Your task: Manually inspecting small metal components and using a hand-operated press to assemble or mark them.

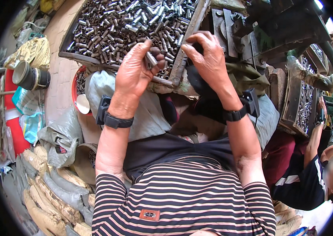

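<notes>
From far away, I see the left hand [132, 70] gripping a shiny tube [150, 61] near the tray [79, 58]. The right hand [210, 59] has bent fingers; I can't tell if they hold anything.

Smooth, glossy metal tube [151, 60]

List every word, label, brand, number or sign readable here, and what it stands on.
Nothing is clear enough to quote.
Orange-brown patch on the striped shirt: marks too small to read.
Blue-and-white bag at the left: printing too blurred to read.
Small dark patch on the grey plastic bag: too small to read.
</notes>
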Motion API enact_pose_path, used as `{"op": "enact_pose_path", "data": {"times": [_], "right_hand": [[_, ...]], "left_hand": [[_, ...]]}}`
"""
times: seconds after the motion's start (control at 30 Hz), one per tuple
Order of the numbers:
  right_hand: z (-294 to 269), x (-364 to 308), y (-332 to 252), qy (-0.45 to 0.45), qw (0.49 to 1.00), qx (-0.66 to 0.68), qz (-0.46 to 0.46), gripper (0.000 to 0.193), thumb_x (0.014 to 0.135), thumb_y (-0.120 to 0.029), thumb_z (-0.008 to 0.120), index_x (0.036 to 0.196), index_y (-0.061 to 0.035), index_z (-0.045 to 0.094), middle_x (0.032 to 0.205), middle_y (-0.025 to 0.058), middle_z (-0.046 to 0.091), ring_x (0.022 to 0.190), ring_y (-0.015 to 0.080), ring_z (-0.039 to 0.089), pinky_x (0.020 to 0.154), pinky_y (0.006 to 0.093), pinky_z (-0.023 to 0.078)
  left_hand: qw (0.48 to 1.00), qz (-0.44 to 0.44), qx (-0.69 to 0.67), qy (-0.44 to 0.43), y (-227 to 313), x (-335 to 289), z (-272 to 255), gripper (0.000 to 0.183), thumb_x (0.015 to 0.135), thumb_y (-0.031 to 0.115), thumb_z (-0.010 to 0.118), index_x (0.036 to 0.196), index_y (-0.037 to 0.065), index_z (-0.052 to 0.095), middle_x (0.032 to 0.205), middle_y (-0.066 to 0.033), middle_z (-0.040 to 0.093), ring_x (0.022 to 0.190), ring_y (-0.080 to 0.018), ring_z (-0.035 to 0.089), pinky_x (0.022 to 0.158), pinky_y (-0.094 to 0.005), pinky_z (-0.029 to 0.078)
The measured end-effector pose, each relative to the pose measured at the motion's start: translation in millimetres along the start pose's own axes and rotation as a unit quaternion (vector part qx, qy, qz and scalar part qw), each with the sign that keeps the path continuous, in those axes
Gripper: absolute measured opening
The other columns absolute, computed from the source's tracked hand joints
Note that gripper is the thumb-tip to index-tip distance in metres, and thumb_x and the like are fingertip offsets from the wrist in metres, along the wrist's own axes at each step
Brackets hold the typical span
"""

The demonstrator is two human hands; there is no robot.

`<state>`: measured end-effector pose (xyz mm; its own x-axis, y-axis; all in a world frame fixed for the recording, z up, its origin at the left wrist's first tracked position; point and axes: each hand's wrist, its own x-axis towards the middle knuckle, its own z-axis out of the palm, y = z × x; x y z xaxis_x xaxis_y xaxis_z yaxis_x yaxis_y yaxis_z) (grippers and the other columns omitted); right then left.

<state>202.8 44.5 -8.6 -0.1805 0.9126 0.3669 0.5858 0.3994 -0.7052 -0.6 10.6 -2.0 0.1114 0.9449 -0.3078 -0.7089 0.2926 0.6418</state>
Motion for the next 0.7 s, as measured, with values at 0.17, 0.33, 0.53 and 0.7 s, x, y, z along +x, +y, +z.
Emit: {"op": "enact_pose_path", "data": {"times": [0.17,0.33,0.53,0.7], "right_hand": [[21.9,19.4,6.0,0.045,0.978,-0.182,-0.096,0.039,0.069,-0.032,0.074,0.096,-0.0056,0.065,0.123,0.0194,0.051,0.119,0.0367,0.043,0.097,0.0496,0.035],[31.8,23.2,10.4,0.034,0.954,-0.278,-0.107,0.036,0.068,-0.025,0.069,0.097,-0.0041,0.063,0.122,0.0219,0.053,0.120,0.0361,0.043,0.099,0.0526,0.030],[22.1,13.1,-6.7,0.031,0.999,0.017,-0.028,0.034,0.071,-0.005,0.063,0.105,-0.0031,0.055,0.087,0.0107,0.062,0.082,0.0251,0.061,0.073,0.0335,0.049],[8.7,-2.5,-11.9,-0.020,0.951,0.281,0.125,0.030,0.076,-0.002,0.061,0.105,-0.0027,0.053,0.077,0.0035,0.058,0.068,0.0082,0.054,0.063,0.0234,0.047]], "left_hand": [[0.997,-0.001,-0.076,-0.016,20.2,10.2,-21.5,0.022,0.097,0.026,0.050,0.094,0.005,0.056,0.090,-0.0127,0.063,0.087,-0.0250,0.063,0.079,-0.0424,0.057],[1.000,0.011,0.007,-0.016,29.5,4.4,-19.5,0.015,0.097,0.015,0.047,0.103,0.004,0.055,0.095,-0.0102,0.063,0.091,-0.0232,0.063,0.081,-0.0409,0.056],[0.937,0.050,0.347,-0.003,29.9,14.5,-19.2,0.016,0.092,0.015,0.055,0.100,0.004,0.062,0.089,-0.0071,0.065,0.081,-0.0169,0.064,0.071,-0.0291,0.054],[0.484,0.207,0.850,0.023,13.8,26.7,-4.8,0.028,0.082,0.030,0.066,0.091,0.004,0.062,0.091,-0.0146,0.062,0.085,-0.0345,0.062,0.073,-0.0425,0.051]]}}
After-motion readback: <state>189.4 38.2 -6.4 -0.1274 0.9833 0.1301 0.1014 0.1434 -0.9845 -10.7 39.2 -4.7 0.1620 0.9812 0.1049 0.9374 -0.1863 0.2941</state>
